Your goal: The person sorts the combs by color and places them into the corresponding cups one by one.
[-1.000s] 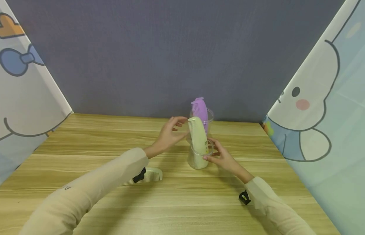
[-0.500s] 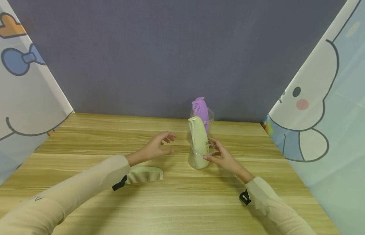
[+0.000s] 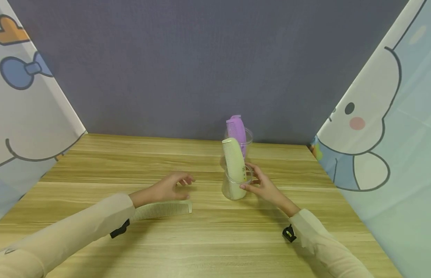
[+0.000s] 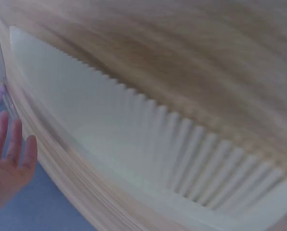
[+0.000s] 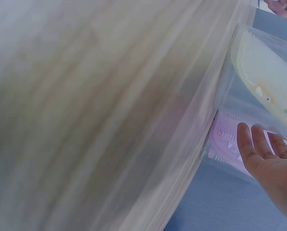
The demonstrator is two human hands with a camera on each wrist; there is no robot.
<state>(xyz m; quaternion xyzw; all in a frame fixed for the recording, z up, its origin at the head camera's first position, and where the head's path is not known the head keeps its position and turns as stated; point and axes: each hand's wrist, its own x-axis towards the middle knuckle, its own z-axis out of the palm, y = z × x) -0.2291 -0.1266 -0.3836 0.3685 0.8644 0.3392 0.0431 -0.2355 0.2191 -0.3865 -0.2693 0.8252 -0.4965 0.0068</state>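
Note:
My left hand (image 3: pixel 166 188), fingers loosely bent and holding nothing, is just above a pale cream comb (image 3: pixel 164 209) that lies on the table. In the left wrist view that comb (image 4: pixel 90 110) fills the middle, with the hand (image 4: pixel 8 168) at the edge. My right hand (image 3: pixel 265 188) grips the rim of a clear plastic cup (image 3: pixel 224 187) between thumb and fingers. Inside that cup a cream comb (image 3: pixel 234 158) stands upright, leaning a little. Directly behind is a second clear cup (image 3: pixel 250 136) with purple combs (image 3: pixel 237 129) in it; how many cannot be made out.
A wood-grain table (image 3: pixel 208 247) carries everything. Behind it rises a dark grey panel (image 3: pixel 166 69). Cartoon-printed sheets flank it, one at the left (image 3: pixel 31 116) and one at the right (image 3: pixel 409 162). Both cups stand close to the back edge.
My left hand has moved away from the cups, leftward and toward me, and is now over the comb on the table. The right hand stays on the front cup.

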